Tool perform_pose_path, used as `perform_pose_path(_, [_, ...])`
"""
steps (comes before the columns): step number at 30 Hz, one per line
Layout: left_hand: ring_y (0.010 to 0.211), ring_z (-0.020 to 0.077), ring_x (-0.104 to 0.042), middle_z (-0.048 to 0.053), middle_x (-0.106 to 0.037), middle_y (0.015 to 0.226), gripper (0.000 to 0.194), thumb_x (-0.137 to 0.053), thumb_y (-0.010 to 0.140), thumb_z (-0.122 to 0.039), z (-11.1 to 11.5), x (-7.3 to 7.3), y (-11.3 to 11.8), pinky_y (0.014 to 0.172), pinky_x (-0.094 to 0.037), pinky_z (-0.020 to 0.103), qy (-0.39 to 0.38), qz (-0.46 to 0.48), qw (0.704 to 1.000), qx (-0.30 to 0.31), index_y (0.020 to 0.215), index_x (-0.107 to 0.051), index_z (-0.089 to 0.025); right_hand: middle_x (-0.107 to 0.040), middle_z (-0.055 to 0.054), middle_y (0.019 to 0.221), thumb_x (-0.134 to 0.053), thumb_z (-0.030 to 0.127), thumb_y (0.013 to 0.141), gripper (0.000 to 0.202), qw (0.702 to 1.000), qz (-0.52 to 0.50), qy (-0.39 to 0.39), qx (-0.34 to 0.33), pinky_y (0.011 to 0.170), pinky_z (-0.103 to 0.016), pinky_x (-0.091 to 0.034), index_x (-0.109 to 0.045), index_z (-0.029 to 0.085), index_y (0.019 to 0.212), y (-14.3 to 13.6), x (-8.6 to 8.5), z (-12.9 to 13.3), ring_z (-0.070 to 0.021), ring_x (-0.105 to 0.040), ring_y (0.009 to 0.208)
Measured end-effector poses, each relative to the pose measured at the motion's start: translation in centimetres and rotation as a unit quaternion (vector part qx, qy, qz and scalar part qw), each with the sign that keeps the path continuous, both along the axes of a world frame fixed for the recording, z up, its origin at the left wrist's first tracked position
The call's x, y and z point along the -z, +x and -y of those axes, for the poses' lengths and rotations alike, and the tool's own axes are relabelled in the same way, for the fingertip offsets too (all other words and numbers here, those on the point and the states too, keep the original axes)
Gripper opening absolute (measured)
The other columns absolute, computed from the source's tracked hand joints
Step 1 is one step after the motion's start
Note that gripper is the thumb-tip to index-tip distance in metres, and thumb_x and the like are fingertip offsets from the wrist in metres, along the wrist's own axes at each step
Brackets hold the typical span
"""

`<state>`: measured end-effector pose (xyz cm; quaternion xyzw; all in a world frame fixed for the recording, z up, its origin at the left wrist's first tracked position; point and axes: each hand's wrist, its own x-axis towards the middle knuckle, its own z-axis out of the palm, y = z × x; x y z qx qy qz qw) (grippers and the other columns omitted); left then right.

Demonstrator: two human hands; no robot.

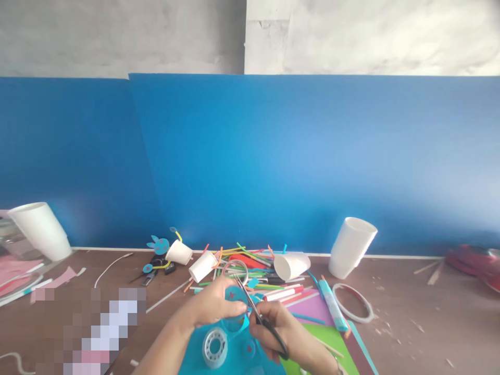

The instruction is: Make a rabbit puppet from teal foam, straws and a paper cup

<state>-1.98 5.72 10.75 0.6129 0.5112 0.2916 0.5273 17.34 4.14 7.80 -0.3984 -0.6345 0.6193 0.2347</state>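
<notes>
My left hand (pixel 216 304) pinches a round blue paper cutout (pixel 233 295) with a small red mark on it. In my right hand (pixel 275 328) is a pair of scissors (pixel 250 299) with black handles, its blades pointing up and away at the right edge of the cutout. Whether the blades are biting into the paper I cannot tell. Below my hands lies a blue paper sheet (pixel 199 359). A roll of clear tape (pixel 214 347) rests on it, beside a smaller blue circle (pixel 249 349) with a red mark.
Stacked white paper cups (pixel 351 247) stand at right, others (pixel 41 232) at left. Tipped cups (pixel 292 266) lie among colourful sticks and straws. A blue rabbit-head cutout (pixel 159 245) is at back left. A white tape ring (pixel 352 303) and paper scraps lie right. A blue partition (pixel 273 166) stands behind.
</notes>
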Motion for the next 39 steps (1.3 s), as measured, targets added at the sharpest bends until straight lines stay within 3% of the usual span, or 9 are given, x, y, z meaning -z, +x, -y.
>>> perform_pose_path(10, [0.107,0.0270,-0.057,0.005,-0.069,0.107,0.045,-0.070,0.062,-0.023,-0.1,0.1,0.0,0.089,-0.042,0.032,-0.002,-0.002,0.999,0.037,0.106,-0.064,-0.017,-0.049,0.008,0.039,-0.061,0.034,0.075,0.019,0.999,0.046,0.003,0.005,0.029,-0.012,-0.027,-0.055,0.017,0.071,0.6,0.8,-0.4,-0.0032,-0.037,0.029])
perform_pose_path(16, [0.118,0.0272,-0.049,0.009,-0.060,0.124,0.047,-0.066,0.070,-0.050,-0.8,2.2,1.5,0.094,-0.039,0.031,-0.020,0.087,0.991,-0.095,0.107,-0.064,-0.019,-0.053,0.006,0.039,-0.064,0.052,0.069,0.039,0.990,-0.044,-0.034,0.128,0.027,-0.014,-0.022,-0.055,0.016,0.080,-0.2,0.9,-1.3,-0.0057,-0.042,0.028])
perform_pose_path(20, [0.127,0.0256,-0.040,0.007,-0.050,0.136,0.052,-0.061,0.074,-0.053,-0.5,3.0,3.0,0.096,-0.036,0.031,-0.059,0.133,0.978,-0.148,0.115,-0.060,-0.021,-0.053,0.006,0.039,-0.066,0.050,0.066,0.037,0.980,-0.066,-0.055,0.177,0.027,-0.015,-0.017,-0.049,0.018,0.072,-0.2,0.6,-1.2,-0.0054,-0.041,0.029])
perform_pose_path(22, [0.122,0.0249,-0.043,0.007,-0.055,0.129,0.048,-0.060,0.074,-0.052,-0.4,3.0,3.4,0.091,-0.037,0.030,-0.052,0.136,0.978,-0.149,0.111,-0.060,-0.021,-0.052,0.007,0.038,-0.066,0.048,0.066,0.036,0.979,-0.067,-0.050,0.187,0.028,-0.015,-0.016,-0.047,0.018,0.068,0.1,0.5,-1.3,-0.0046,-0.039,0.028])
perform_pose_path(24, [0.103,0.0231,-0.054,0.005,-0.065,0.103,0.039,-0.060,0.074,-0.052,-0.5,3.0,3.5,0.081,-0.039,0.029,-0.027,0.140,0.982,-0.122,0.097,-0.062,-0.020,-0.050,0.008,0.036,-0.066,0.046,0.066,0.034,0.981,-0.056,-0.041,0.182,0.028,-0.015,-0.016,-0.047,0.019,0.066,0.5,0.5,-1.5,-0.0043,-0.037,0.027])
perform_pose_path(28, [0.062,0.0128,-0.048,-0.005,-0.051,0.060,0.033,-0.066,0.067,-0.048,-1.3,3.0,3.1,0.059,-0.033,0.023,0.002,0.148,0.987,-0.063,0.069,-0.053,-0.019,-0.048,0.008,0.033,-0.066,0.045,0.064,0.032,0.984,-0.051,-0.019,0.171,0.030,-0.016,-0.017,-0.049,0.018,0.066,1.1,0.4,-1.9,-0.0047,-0.035,0.026])
perform_pose_path(33, [0.060,0.0116,-0.049,-0.003,-0.055,0.062,0.036,-0.074,0.059,-0.045,-1.7,3.3,3.0,0.061,-0.034,0.024,-0.029,0.191,0.978,-0.075,0.067,-0.053,-0.017,-0.048,0.008,0.035,-0.062,0.045,0.068,0.030,0.972,-0.070,-0.007,0.222,0.031,-0.017,-0.015,-0.048,0.019,0.069,1.2,-0.2,-1.8,-0.0044,-0.033,0.027])
perform_pose_path(36, [0.061,0.0123,-0.051,-0.002,-0.057,0.062,0.038,-0.078,0.055,-0.045,-1.4,3.1,3.1,0.063,-0.035,0.025,-0.042,0.194,0.977,-0.078,0.066,-0.054,-0.017,-0.050,0.007,0.037,-0.060,0.038,0.069,0.023,0.976,-0.048,-0.002,0.210,0.031,-0.016,-0.015,-0.048,0.019,0.068,1.6,-0.3,-1.8,-0.0046,-0.035,0.028])
perform_pose_path(39, [0.061,0.0120,-0.050,-0.002,-0.057,0.064,0.038,-0.076,0.058,-0.046,-1.1,2.4,2.9,0.063,-0.035,0.024,-0.032,0.174,0.984,-0.026,0.068,-0.056,-0.016,-0.050,0.007,0.039,-0.054,0.033,0.072,0.016,0.985,-0.022,0.026,0.170,0.031,-0.015,-0.018,-0.049,0.018,0.068,2.3,-0.3,-2.0,-0.0043,-0.037,0.029])
